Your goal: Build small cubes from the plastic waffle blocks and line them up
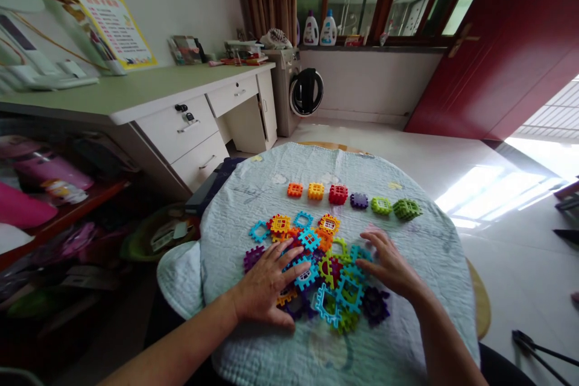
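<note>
A loose heap of plastic interlocking building tiles (350, 292) in blue, purple, green, orange, yellow and red lies in the middle of the round table. My left hand (266, 280) rests with fingers spread over the heap's left side, covering some tiles. At the heap's right edge is my right hand (389, 262), fingers apart, its fingertips close to blue tiles (360, 253); whether they touch I cannot tell. Beyond the heap runs a row of small stacks by colour: orange (295, 190), yellow (315, 191), red (338, 194), purple (359, 200), light green (381, 205) and darker green (408, 209).
A pale blue-green cloth (434, 289) covers the round table. To the left stands a desk (158, 87) with drawers, and beyond it a washing machine (286, 90) with its door open. Shelves with a pink item (49, 163) are at far left. A red door (497, 54) is on the right.
</note>
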Demonstrator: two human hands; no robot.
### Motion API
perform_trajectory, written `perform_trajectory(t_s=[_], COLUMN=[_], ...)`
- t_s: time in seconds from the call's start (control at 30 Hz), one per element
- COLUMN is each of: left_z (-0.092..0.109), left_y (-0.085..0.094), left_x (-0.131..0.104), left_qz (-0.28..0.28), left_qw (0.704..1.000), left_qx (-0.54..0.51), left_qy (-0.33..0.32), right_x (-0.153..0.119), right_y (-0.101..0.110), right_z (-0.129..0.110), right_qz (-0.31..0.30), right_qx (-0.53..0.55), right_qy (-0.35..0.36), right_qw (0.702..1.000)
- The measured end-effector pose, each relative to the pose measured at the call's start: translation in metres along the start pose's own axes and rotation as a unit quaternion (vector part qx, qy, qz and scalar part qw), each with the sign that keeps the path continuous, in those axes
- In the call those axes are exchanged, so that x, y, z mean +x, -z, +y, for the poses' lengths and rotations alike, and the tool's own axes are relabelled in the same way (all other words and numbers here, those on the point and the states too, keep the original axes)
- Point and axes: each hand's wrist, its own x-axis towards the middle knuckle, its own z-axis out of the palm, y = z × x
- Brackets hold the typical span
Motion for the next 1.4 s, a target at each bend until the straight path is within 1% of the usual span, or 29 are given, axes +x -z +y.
perform_trajectory(t_s=[0.13,0.23,0.3,0.37,0.43,0.53,0.67,0.83,0.9,0.97,1.03,1.07,1.13,1.23,1.3,1.4], left_z=[-0.005,-0.009,-0.011,-0.014,-0.017,-0.022,-0.027,-0.025,-0.026,-0.032,-0.043,-0.051,-0.066,-0.084,-0.090,-0.091], left_y=[-0.003,-0.002,-0.001,0.001,0.003,0.002,0.002,0.006,0.009,0.013,0.018,0.020,0.025,0.028,0.029,0.030], left_x=[0.003,0.005,0.006,0.006,0.005,0.001,-0.006,-0.014,-0.018,-0.022,-0.025,-0.026,-0.024,-0.017,-0.009,0.003], left_qz=[0.008,0.029,0.047,0.064,0.084,0.110,0.134,0.164,0.189,0.229,0.267,0.277,0.268,0.204,0.165,0.123], left_qw=[1.000,0.999,0.998,0.997,0.994,0.990,0.984,0.973,0.964,0.949,0.928,0.918,0.906,0.907,0.910,0.917], left_qx=[-0.006,-0.009,-0.008,-0.009,-0.016,-0.024,-0.035,-0.087,-0.103,-0.108,-0.103,-0.098,-0.095,-0.110,-0.109,-0.059], left_qy=[0.019,0.023,0.029,0.043,0.062,0.085,0.108,0.141,0.154,0.188,0.240,0.268,0.313,0.351,0.363,0.375], right_x=[-0.016,-0.022,-0.021,-0.018,-0.014,-0.007,-0.001,0.002,0.003,0.004,0.006,0.006,0.008,0.010,0.012,0.013], right_y=[0.003,-0.005,-0.013,-0.022,-0.029,-0.035,-0.034,-0.028,-0.025,-0.023,-0.022,-0.022,-0.024,-0.027,-0.029,-0.030], right_z=[-0.026,-0.051,-0.064,-0.071,-0.071,-0.065,-0.057,-0.051,-0.045,-0.037,-0.030,-0.026,-0.020,-0.013,-0.010,-0.009], right_qz=[-0.088,-0.142,-0.156,-0.139,-0.101,-0.042,0.036,0.069,0.079,0.088,0.100,0.107,0.110,0.100,0.098,0.095], right_qx=[-0.026,-0.032,-0.038,-0.044,-0.042,-0.023,0.008,0.036,0.033,0.030,0.026,0.024,0.020,0.012,0.009,0.005], right_qy=[0.030,0.066,0.080,0.080,0.074,0.065,0.034,0.002,-0.004,-0.012,-0.020,-0.024,-0.031,-0.028,-0.020,-0.012], right_qw=[0.995,0.987,0.984,0.986,0.991,0.997,0.999,0.997,0.996,0.996,0.994,0.994,0.993,0.994,0.995,0.995])
